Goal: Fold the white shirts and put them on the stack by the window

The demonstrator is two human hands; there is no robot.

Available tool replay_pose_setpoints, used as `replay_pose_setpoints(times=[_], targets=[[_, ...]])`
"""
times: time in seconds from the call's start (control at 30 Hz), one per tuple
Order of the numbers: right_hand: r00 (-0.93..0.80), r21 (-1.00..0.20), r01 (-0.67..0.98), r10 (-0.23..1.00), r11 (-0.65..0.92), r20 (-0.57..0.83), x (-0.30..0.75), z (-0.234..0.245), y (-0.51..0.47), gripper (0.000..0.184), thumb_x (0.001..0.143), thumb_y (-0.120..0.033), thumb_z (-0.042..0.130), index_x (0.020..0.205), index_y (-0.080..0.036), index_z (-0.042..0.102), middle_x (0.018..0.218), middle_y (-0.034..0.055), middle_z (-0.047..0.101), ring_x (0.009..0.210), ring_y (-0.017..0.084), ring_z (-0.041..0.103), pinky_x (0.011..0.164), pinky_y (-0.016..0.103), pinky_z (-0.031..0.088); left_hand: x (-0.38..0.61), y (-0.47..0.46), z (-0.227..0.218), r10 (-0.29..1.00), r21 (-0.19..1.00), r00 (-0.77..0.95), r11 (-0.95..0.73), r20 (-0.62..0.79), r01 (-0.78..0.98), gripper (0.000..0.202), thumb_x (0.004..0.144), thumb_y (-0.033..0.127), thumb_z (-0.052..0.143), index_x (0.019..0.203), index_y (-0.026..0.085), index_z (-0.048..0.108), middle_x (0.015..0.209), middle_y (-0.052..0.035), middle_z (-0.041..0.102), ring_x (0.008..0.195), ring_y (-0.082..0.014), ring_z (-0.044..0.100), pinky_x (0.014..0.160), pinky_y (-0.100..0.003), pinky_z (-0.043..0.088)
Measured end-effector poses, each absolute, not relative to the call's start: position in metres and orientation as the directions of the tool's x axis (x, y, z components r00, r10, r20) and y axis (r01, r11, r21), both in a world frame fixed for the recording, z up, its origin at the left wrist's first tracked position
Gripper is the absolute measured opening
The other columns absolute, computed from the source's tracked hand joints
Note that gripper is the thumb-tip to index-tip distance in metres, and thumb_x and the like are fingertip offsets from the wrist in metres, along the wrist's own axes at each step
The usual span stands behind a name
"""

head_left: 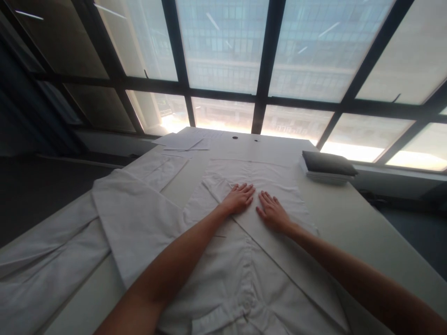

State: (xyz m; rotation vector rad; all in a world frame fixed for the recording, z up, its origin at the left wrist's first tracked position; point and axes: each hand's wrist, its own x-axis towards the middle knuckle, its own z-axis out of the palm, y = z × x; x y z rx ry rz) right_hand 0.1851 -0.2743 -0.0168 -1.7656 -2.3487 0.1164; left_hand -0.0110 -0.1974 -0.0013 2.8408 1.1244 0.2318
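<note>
A white shirt [223, 274] lies spread flat on the pale table [349, 218], partly folded, with one sleeve laid across its middle. My left hand [239, 197] rests palm down on the shirt's folded part, fingers stretched out. My right hand [272, 211] lies flat beside it, a little to the right, fingers also straight. Neither hand holds anything; both press on the cloth.
More white garments [104, 218] lie in a loose heap on the table's left side. A stack of folded clothes [326, 166] with a dark piece on top stands at the back right. Papers [181, 142] lie at the far left. Large windows rise behind the table.
</note>
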Motion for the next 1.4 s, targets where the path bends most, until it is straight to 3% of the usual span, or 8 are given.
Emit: replay_pose_setpoints(times=[0.37,0.43,0.67,0.93,1.07,1.13,1.3,1.4], targets=[[0.296,-0.076,0.954,0.948,-0.289,0.119,0.303,-0.001,-0.207,0.058,0.104,-0.039,0.028,0.154,-0.009,0.037,0.16,0.0223,0.032,0.15,0.03,0.025,0.118,0.053,0.022,-0.01,-0.196,0.004,0.701,0.154,0.709,-0.711,0.075,0.686,0.055,0.105,0.042,0.027,0.157,0.026,0.033,0.165,-0.0057,0.027,0.152,-0.0268,0.021,0.121,-0.057,0.016],[0.232,-0.099,0.971,0.961,-0.219,0.15,0.28,0.002,-0.197,0.058,0.104,-0.038,0.028,0.155,-0.011,0.035,0.162,0.021,0.029,0.151,0.029,0.022,0.119,0.052,0.021,-0.01,-0.197,0.005,0.699,0.157,0.711,-0.712,0.076,0.684,0.055,0.105,0.042,0.027,0.157,0.025,0.034,0.165,-0.0059,0.027,0.152,-0.0273,0.021,0.121,-0.057,0.016],[-0.477,-0.212,0.852,0.876,0.479,0.063,0.211,0.0,-0.162,0.058,0.105,-0.042,0.023,0.159,-0.022,0.028,0.165,0.0069,0.026,0.153,0.018,0.019,0.123,0.04,0.016,-0.01,-0.199,0.002,0.699,0.146,0.707,-0.715,0.111,0.684,0.055,0.105,0.041,0.027,0.157,0.024,0.033,0.164,-0.006,0.03,0.152,-0.0272,0.023,0.122,-0.055,0.015],[-0.013,-0.062,0.998,0.999,0.011,-0.032,0.337,-0.003,-0.118,0.063,0.104,-0.043,0.022,0.159,-0.012,0.024,0.167,0.0134,0.018,0.154,0.022,0.014,0.122,0.048,0.015,-0.01,-0.2,0.002,0.713,0.196,0.696,-0.697,0.086,0.69,0.056,0.105,0.044,0.027,0.157,0.024,0.033,0.165,-0.004,0.026,0.153,-0.0262,0.02,0.123,-0.053,0.011],[0.273,-0.029,0.962,0.953,-0.272,0.132,0.328,-0.001,-0.11,0.068,0.103,-0.042,0.022,0.156,0.001,0.024,0.163,0.0242,0.023,0.152,0.03,0.017,0.12,0.055,0.012,-0.01,-0.2,0.002,0.711,0.193,0.698,-0.699,0.082,0.689,0.056,0.105,0.043,0.026,0.157,0.023,0.033,0.165,-0.0041,0.026,0.153,-0.0259,0.02,0.123,-0.052,0.011],[0.237,-0.056,0.972,0.947,-0.23,0.219,0.299,-0.003,-0.109,0.068,0.103,-0.04,0.023,0.156,0.002,0.024,0.163,0.0237,0.023,0.152,0.03,0.015,0.121,0.053,0.011,-0.01,-0.2,0.002,0.71,0.188,0.7,-0.7,0.078,0.689,0.056,0.105,0.044,0.027,0.157,0.023,0.033,0.165,-0.0041,0.025,0.153,-0.0262,0.019,0.123,-0.053,0.011],[-0.266,-0.166,0.946,0.96,0.277,0.09,0.242,-0.009,-0.102,0.064,0.103,-0.046,0.023,0.158,-0.014,0.029,0.166,0.0108,0.022,0.153,0.021,0.016,0.123,0.041,0.014,-0.011,-0.199,0.002,0.707,0.174,0.702,-0.704,0.08,0.689,0.056,0.105,0.044,0.026,0.157,0.025,0.031,0.166,-0.0035,0.024,0.153,-0.0262,0.018,0.123,-0.053,0.01],[-0.227,-0.165,0.959,0.973,0.231,0.041,0.26,-0.008,-0.095,0.064,0.103,-0.046,0.025,0.158,-0.015,0.03,0.166,0.0107,0.022,0.153,0.022,0.016,0.123,0.043,0.012,-0.011,-0.2,0.002,0.709,0.174,0.701,-0.701,0.074,0.691,0.056,0.105,0.044,0.025,0.157,0.024,0.031,0.166,-0.0035,0.024,0.153,-0.026,0.019,0.123,-0.053,0.01]])
